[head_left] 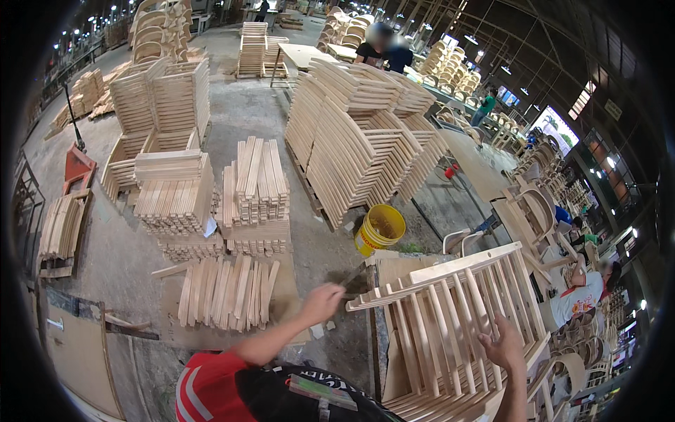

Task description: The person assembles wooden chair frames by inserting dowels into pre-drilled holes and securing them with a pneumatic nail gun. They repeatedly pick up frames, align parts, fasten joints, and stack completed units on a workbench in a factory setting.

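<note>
A pale wooden slatted frame (pixel 467 292) with round spindles between its rails rests on the workbench (pixel 397 366) in front of me. It looks like a chair back or crib side; I cannot tell which. My right hand (pixel 505 344) is open over the spindles, thumb and fingers apart; whether it touches them is unclear. Off the frame's left end, my left hand (pixel 323 304) is closed round a thin, greyish, stick-like tool (pixel 354 273), whose exact kind is too blurred to make out. More slatted wooden parts (pixel 450 408) lie beneath the frame.
Beyond the bench stands a yellow bucket (pixel 380 226). Stacked wooden frames (pixel 337 141) rise behind it. To the left are piles of slats (pixel 228 292), bundled strips (pixel 176 193) and a red pallet jack (pixel 79 167). Several people work farther off; one in a white shirt (pixel 573 302) is at right.
</note>
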The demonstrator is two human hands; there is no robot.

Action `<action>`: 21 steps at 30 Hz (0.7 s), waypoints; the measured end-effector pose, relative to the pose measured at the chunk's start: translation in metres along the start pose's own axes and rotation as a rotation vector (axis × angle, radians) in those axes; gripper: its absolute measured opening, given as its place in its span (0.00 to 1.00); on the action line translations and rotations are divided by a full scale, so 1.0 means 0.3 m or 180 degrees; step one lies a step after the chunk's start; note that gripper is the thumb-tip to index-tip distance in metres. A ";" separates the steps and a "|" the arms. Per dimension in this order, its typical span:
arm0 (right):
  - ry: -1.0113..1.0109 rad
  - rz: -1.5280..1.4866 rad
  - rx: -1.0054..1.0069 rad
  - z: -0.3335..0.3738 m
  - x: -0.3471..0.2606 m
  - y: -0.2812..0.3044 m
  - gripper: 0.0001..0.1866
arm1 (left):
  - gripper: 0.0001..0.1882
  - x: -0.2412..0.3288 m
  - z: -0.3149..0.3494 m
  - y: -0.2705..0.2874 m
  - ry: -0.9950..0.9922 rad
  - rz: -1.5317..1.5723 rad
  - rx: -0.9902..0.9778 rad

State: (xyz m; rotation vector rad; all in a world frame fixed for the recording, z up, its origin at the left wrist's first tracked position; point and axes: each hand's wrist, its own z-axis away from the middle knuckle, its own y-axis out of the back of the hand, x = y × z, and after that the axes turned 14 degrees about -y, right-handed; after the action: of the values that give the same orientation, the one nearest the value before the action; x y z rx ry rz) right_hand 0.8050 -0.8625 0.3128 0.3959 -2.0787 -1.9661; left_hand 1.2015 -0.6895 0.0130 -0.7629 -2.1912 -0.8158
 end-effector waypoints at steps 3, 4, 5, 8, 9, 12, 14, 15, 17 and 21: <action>-0.0198 -0.0652 -0.0554 0.093 -0.145 0.118 0.40 | 0.16 -0.096 0.265 0.222 0.0856 -0.0813 -0.0215; -0.0079 -0.0816 -0.0862 0.129 -0.188 0.140 0.39 | 0.20 -0.099 0.335 0.306 0.1057 -0.1331 -0.0834; 0.0080 -0.0986 -0.1178 0.158 -0.244 0.158 0.39 | 0.22 -0.098 0.422 0.381 0.1201 -0.1542 -0.0979; 0.0260 -0.1173 -0.2272 0.227 -0.409 0.165 0.38 | 0.24 -0.091 0.688 0.544 0.1652 -0.1853 -0.1314; 0.0488 -0.0974 -0.2460 0.244 -0.445 0.138 0.39 | 0.23 -0.090 0.761 0.577 0.2011 -0.1864 -0.1373; 0.0878 -0.0679 -0.2890 0.281 -0.549 0.006 0.41 | 0.23 -0.083 0.919 0.633 0.2611 -0.1850 -0.1502; 0.0851 -0.0646 -0.3137 0.320 -0.616 -0.094 0.39 | 0.24 -0.101 0.954 0.668 0.2666 -0.1758 -0.1551; 0.0872 -0.0907 -0.3269 0.339 -0.651 -0.156 0.39 | 0.23 -0.102 0.961 0.666 0.2649 -0.1682 -0.1533; 0.0879 -0.1428 -0.3518 0.386 -0.723 -0.291 0.38 | 0.22 -0.100 0.946 0.647 0.2521 -0.1412 -0.1295; 0.0787 -0.2696 -0.3435 0.471 -0.940 -0.676 0.34 | 0.15 -0.052 0.795 0.600 0.2489 -0.0144 -0.0412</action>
State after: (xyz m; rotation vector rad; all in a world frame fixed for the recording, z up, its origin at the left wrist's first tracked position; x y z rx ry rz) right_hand 1.0212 -0.6387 0.1032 1.2609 -0.4592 -2.8796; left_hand 1.2467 -0.4081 -0.0778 -0.3546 -1.4672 -1.0650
